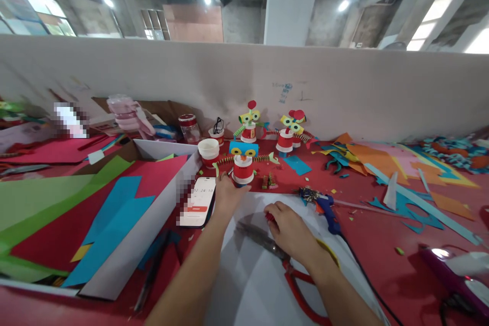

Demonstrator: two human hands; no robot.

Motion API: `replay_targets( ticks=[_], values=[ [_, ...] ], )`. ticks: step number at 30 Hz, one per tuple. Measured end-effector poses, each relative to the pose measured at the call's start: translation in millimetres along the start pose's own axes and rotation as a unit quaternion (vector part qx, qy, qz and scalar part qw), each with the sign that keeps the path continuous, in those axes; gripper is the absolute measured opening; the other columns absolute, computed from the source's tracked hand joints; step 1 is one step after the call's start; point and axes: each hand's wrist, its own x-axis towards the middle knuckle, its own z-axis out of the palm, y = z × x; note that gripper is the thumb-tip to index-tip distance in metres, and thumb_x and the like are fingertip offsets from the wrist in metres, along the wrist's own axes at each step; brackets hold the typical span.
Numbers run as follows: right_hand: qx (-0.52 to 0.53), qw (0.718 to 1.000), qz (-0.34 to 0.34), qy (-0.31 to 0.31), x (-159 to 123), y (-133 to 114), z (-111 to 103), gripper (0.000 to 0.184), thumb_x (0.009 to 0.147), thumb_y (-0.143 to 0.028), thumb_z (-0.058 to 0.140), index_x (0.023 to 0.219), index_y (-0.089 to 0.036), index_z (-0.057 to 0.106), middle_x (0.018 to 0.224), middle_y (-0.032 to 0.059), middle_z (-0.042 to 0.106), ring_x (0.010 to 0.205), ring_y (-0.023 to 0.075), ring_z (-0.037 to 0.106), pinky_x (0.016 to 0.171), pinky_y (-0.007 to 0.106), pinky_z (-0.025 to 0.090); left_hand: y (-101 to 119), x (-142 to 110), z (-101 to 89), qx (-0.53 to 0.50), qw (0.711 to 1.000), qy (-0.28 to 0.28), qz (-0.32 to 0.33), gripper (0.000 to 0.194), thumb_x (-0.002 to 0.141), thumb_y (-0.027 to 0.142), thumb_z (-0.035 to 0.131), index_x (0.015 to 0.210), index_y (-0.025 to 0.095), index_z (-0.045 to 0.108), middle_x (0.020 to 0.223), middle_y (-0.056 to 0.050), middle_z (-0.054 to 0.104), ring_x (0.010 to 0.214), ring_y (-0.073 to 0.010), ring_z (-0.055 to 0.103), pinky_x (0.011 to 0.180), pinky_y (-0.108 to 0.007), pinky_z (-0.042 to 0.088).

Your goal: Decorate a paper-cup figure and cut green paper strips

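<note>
A paper-cup figure (pixel 243 164) stands beyond my left hand (pixel 229 196). It has a blue top, yellow eyes and accordion-folded arms. My left hand has its thumb stretched out and apart from its fingers, close to the figure's base; whether it touches the cup I cannot tell. Between the fingers of my right hand (pixel 290 229) is a small red folded paper piece (pixel 270 217), mostly hidden. Under that hand lie red-handled scissors (pixel 267 242) on a white sheet (pixel 244 275). Small folded paper pieces (pixel 269 181) rest just past the sheet.
Two similar figures (pixel 249 131) (pixel 287 137) stand by the wall. A phone (pixel 197 201) and a box (pixel 141 237) of coloured paper are on the left. A blue glue gun (pixel 328 211) with a cord, paper scraps (pixel 412 204) and a purple device (pixel 454 280) lie right.
</note>
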Motion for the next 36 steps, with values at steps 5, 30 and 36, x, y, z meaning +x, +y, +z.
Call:
replay_targets(
  ticks=[5, 30, 36],
  values=[
    [0.029, 1.000, 0.003, 0.002, 0, 2, 1, 0.026, 0.084, -0.007, 0.047, 0.101, -0.019, 0.063, 0.099, 0.0090, 0.063, 0.093, 0.0229, 0.060, 0.083, 0.033, 0.045, 1, -3, -28.1, 0.047, 0.997, -0.064, -0.004, 0.021, 0.060, 0.028, 0.073, 0.078, 0.018, 0.065, 0.084, -0.012, 0.072, 0.084, -0.0306, 0.069, 0.074, -0.038, 0.051],
    [0.373, 0.920, 0.107, 0.063, 10, 4, 4, 0.014, 0.072, -0.028, 0.057, 0.084, -0.022, 0.059, 0.084, 0.0014, 0.067, 0.068, 0.0157, 0.064, 0.066, 0.031, 0.050, 3, -92, -83.9, -0.047, 0.991, 0.044, 0.121, 0.027, 0.083, 0.028, 0.057, 0.108, 0.028, 0.070, 0.117, -0.007, 0.064, 0.091, -0.0216, 0.066, 0.071, -0.033, 0.057],
    [0.285, 0.949, 0.120, 0.061, 11, 11, 5, 0.026, 0.071, -0.015, 0.054, 0.092, -0.024, 0.066, 0.086, 0.0004, 0.072, 0.072, 0.0168, 0.063, 0.072, 0.030, 0.046, -15, -105, -129.0, -0.109, 0.991, 0.079, -0.026, 0.041, 0.074, 0.038, 0.066, 0.115, 0.031, 0.067, 0.125, -0.004, 0.062, 0.099, -0.0224, 0.065, 0.069, -0.030, 0.059]
  ],
)
